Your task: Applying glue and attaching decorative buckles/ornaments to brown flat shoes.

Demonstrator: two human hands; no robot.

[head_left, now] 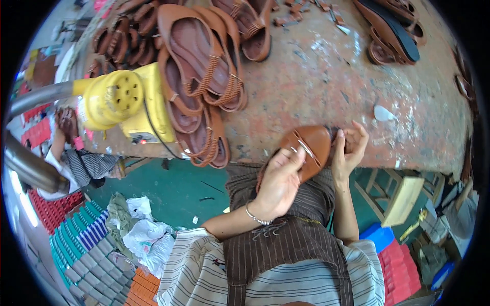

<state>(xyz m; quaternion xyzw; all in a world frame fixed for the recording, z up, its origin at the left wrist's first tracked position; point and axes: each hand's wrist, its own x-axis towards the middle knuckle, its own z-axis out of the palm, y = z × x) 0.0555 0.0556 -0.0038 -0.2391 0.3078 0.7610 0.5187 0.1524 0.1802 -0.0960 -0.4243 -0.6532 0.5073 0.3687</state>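
Observation:
I hold a brown leather sandal [312, 145] at the near edge of a worn reddish workbench [326, 76]. My left hand [278, 181] grips the sandal's lower side, its fingers curled over the edge by a thin strap. My right hand [348, 150] pinches the sandal's right end between thumb and fingers. A silver bangle sits on my left wrist. The sandal's heel end is hidden behind my left hand.
A pile of brown sandals [201, 76] lies on the bench's left. A yellow machine [125, 102] with a grey hose stands at the bench's left edge. More sandals [390, 30] lie far right. Another person [76, 158] sits left. Stacked coloured packs [87, 250] lie on the floor.

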